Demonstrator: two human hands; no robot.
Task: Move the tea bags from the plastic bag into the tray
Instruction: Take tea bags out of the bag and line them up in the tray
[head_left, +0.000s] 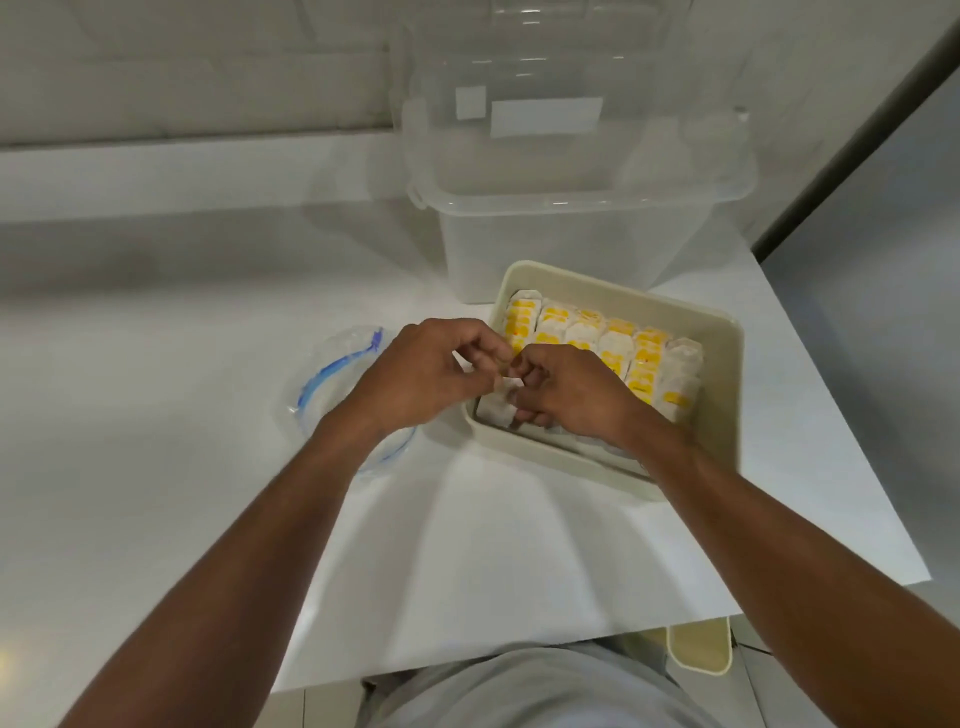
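Beige tray holds six tea-bag rows.

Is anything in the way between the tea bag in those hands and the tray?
Nothing visible. The left hand and right hand pinch the tea bag right over the tray, at its near-left corner; packed rows sit farther in.

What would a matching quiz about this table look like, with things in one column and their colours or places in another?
Things:
1. tray
2. plastic bag
3. clear box
4. tea bags

Descriptions:
A. stands behind the tray
B. white with yellow labels, packed in rows
C. cream, holds the rows
D. see-through with a blue strip, left of the tray

Pairs: 1-C, 2-D, 3-A, 4-B
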